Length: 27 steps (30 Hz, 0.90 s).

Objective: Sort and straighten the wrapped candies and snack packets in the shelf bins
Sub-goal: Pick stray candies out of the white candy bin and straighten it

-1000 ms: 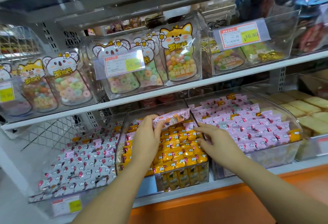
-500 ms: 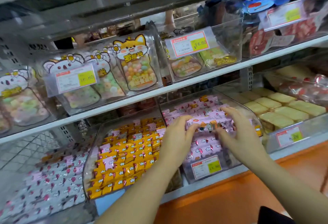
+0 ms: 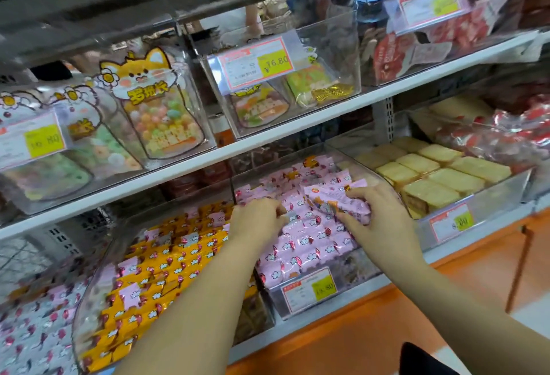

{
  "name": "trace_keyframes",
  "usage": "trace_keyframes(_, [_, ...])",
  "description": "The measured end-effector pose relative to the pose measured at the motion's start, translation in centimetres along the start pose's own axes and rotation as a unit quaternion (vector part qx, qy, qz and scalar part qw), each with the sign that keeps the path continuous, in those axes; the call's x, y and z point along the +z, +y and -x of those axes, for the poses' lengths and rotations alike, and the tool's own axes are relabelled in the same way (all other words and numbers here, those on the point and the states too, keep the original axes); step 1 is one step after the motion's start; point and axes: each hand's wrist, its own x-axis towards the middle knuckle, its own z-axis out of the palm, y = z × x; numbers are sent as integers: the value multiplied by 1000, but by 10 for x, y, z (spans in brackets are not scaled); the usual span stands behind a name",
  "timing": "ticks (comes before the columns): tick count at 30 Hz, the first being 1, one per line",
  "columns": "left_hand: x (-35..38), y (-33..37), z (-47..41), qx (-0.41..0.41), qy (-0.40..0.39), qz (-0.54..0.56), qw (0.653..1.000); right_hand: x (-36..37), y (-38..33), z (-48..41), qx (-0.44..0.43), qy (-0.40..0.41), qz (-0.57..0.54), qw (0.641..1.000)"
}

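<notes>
On the lower shelf (image 3: 366,288) both our hands are in the middle bin (image 3: 357,264), on top of its candies (image 3: 306,243). Our left hand (image 3: 256,220) is near the bin's left wall. Our right hand (image 3: 384,214), near the right wall, grips a bunch of candies (image 3: 339,199). A price tag (image 3: 309,288) sits on the bin's front. Just left stands the left bin (image 3: 89,300), also filled. To the right is the right bin (image 3: 491,196), holding cakes (image 3: 440,178) in rows. On the upper shelf (image 3: 297,124), bags of sweets (image 3: 160,113) stand at left. The top bin (image 3: 342,62) is above our hands.
</notes>
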Motion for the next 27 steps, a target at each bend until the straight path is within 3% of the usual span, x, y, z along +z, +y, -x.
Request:
trace_keyframes(6, [6, -2, 4, 40, 100, 28, 994, 7, 1, 2, -14, -11, 35, 999])
trace_keyframes(9, [4, -4, 12, 19, 165, 115, 979, 8, 1, 3, -39, -19, 74, 996])
trace_keyframes(12, [0, -2, 23, -4, 232, 228, 946, 8, -3, 3, -42, -29, 104, 993])
trace_keyframes(16, [-11, -7, 44, -53, 336, 346, 874, 8, -10, 4, -55, -25, 159, 985])
trace_keyframes(20, [-23, -22, 70, -81, 357, 425, 828, 8, -35, 4, -87, 13, 164, 983])
trace_keyframes(23, [-29, -35, 91, -66, 338, 442, 828, 12, -67, 6, -126, -20, 112, 985])
trace_keyframes(27, [-32, -57, 116, -24, 319, 413, 853, 20, -113, 16, -170, -131, 0, 977])
